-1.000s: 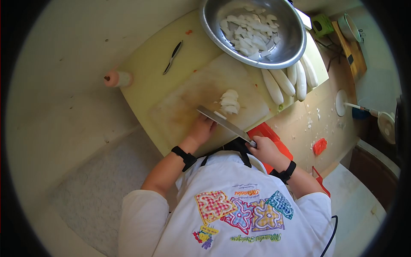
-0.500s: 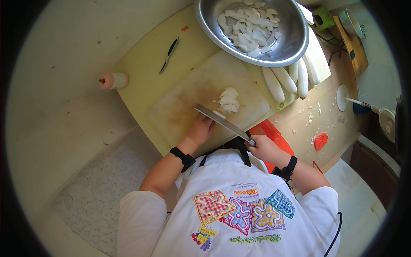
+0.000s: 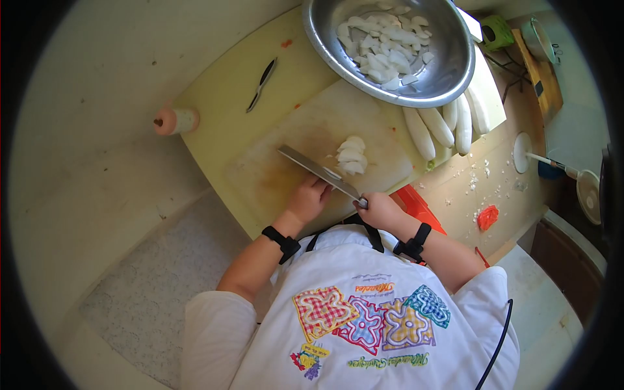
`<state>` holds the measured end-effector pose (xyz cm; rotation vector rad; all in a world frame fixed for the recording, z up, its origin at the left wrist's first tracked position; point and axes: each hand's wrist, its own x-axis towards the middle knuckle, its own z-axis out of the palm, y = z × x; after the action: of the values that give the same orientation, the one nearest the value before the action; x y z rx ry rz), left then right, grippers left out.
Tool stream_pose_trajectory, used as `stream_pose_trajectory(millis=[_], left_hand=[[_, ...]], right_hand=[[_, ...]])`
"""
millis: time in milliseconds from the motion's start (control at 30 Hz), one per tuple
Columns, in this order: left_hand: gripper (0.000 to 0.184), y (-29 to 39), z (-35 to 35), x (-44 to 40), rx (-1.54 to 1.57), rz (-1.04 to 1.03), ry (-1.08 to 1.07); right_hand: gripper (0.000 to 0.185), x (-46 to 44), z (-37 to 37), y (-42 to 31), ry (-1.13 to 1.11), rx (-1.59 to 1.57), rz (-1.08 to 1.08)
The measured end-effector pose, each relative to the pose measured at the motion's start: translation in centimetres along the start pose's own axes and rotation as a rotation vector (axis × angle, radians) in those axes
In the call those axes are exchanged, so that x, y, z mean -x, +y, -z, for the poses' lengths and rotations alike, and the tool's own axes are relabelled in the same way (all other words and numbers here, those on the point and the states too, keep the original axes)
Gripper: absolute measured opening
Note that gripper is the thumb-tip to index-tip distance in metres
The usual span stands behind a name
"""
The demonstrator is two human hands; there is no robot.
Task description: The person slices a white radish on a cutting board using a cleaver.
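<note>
My right hand (image 3: 379, 209) is closed round the handle of a cleaver-like kitchen knife (image 3: 315, 168). The blade slants up to the left over a pale cutting board (image 3: 257, 170). Right behind the blade, my left hand (image 3: 309, 199) has its fingers curled on a piece of white radish, mostly hidden by hand and blade. A thin white slice (image 3: 333, 173) shows against the blade's far side. Just beyond it, overlapping radish slices (image 3: 351, 156) lie in a small pile on the board.
A large steel basin (image 3: 448, 91) with cut white pieces stands at the table's far side. Several whole peeled white radishes (image 3: 419, 133) lie beside it. A peeler (image 3: 262, 84) and a pink-capped bottle (image 3: 177, 121) are at the left. Red plastic (image 3: 421, 209) shows below the table edge.
The knife has shifted left across the board, and my right hand has come left with it, closer to my left hand. The view has shifted slightly.
</note>
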<state>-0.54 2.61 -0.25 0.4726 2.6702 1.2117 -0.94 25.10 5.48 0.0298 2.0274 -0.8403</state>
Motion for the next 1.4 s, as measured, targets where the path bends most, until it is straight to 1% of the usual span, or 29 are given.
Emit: stream_pose_trajectory(millis=[233, 300, 333, 400, 433, 467, 500, 533, 567, 600, 633, 667, 700, 733, 767, 800, 833, 900, 1000, 1133, 1200, 1233, 1333, 1400], left_hand=[[0.022, 0.0, 0.1, 0.0, 0.001, -0.033, 0.031], [0.022, 0.7, 0.6, 0.3, -0.122, -0.057, -0.052], [0.022, 1.2, 1.2, 0.7, -0.130, -0.066, -0.043], [0.022, 2.6, 3.3, 1.5, -0.072, -0.276, -0.089], [0.022, 4.0, 5.0, 1.4, -0.082, -0.285, -0.085], [0.021, 5.9, 6.9, 1.1, -0.102, -0.344, 0.013], [0.019, 7.5, 8.5, 0.8, -0.121, -0.406, 0.113], [0.019, 8.7, 9.8, 0.2, -0.127, -0.417, 0.119], [0.021, 9.5, 11.0, -0.9, -0.161, -0.370, 0.143], [0.022, 9.9, 11.7, -1.7, -0.197, -0.322, 0.168], [0.022, 10.1, 11.8, -2.2, -0.204, -0.329, 0.178], [0.025, 10.2, 11.8, -2.7, -0.091, -0.199, 0.032], [0.029, 10.3, 11.6, -3.2, 0.021, -0.069, -0.113], [0.029, 10.2, 11.3, -3.5, 0.013, -0.078, -0.105], [0.031, 9.9, 10.6, -3.8, -0.023, -0.082, -0.223], [0.033, 9.7, 10.2, -4.0, -0.059, -0.087, -0.342], [0.033, 9.6, 10.0, -4.3, -0.065, -0.099, -0.338], [0.040, 9.5, 9.5, -4.8, -0.250, -0.046, -0.521], [0.040, 9.1, 8.9, -4.5, -0.244, -0.082, -0.479], [0.038, 10.1, 8.9, -4.3, -0.212, -0.091, -0.491], [0.035, 10.7, 8.9, -4.8, -0.228, -0.048, -0.614], [0.035, 10.8, 8.8, -4.8, -0.228, -0.056, -0.619], [0.031, 10.2, 8.0, -4.6, -0.182, -0.120, -0.596], [0.025, 9.7, 7.3, -4.7, -0.078, -0.141, -0.496]], right_hand=[[0.029, 0.1, -0.1, 0.0, 0.068, 0.013, 0.031], [0.030, 0.2, 0.2, 0.1, 0.094, 0.014, 0.058], [0.031, 0.4, 0.5, -0.1, 0.099, 0.005, 0.066], [0.031, 0.8, 0.8, -0.3, 0.110, -0.004, 0.088], [0.029, 1.2, 0.8, -0.2, 0.161, 0.067, 0.120], [0.028, 1.7, 1.0, -0.1, 0.215, 0.138, 0.149], [0.028, 2.3, 1.3, 0.1, 0.230, 0.138, 0.155], [0.025, 3.0, 1.6, 0.3, 0.284, 0.246, 0.230], [0.022, 3.8, 1.9, 0.5, 0.335, 0.355, 0.304], [0.022, 4.5, 2.2, 0.5, 0.344, 0.359, 0.311], [0.021, 5.2, 2.5, 0.5, 0.376, 0.432, 0.360], [0.020, 5.8, 2.7, 0.4, 0.409, 0.506, 0.410], [0.020, 6.5, 2.9, 0.0, 0.421, 0.509, 0.419], [0.020, 7.2, 3.1, -0.3, 0.418, 0.580, 0.434], [0.021, 7.8, 3.2, -0.5, 0.414, 0.647, 0.444], [0.021, 8.3, 3.2, -0.5, 0.427, 0.646, 0.444], [0.021, 8.8, 3.3, -0.5, 0.432, 0.708, 0.483], [0.021, 9.7, 3.4, -0.1, 0.449, 0.773, 0.517], [0.021, 10.2, 3.0, 0.9, 0.492, 0.755, 0.609], [0.022, 11.1, 2.6, 1.3, 0.531, 0.730, 0.597], [0.023, 11.3, 2.5, 1.9, 0.569, 0.704, 0.640], [0.023, 11.2, 2.4, 2.2, 0.574, 0.702, 0.632], [0.023, 11.3, 2.0, 3.0, 0.573, 0.690, 0.650], [0.023, 11.6, 1.9, 3.2, 0.575, 0.691, 0.634]])
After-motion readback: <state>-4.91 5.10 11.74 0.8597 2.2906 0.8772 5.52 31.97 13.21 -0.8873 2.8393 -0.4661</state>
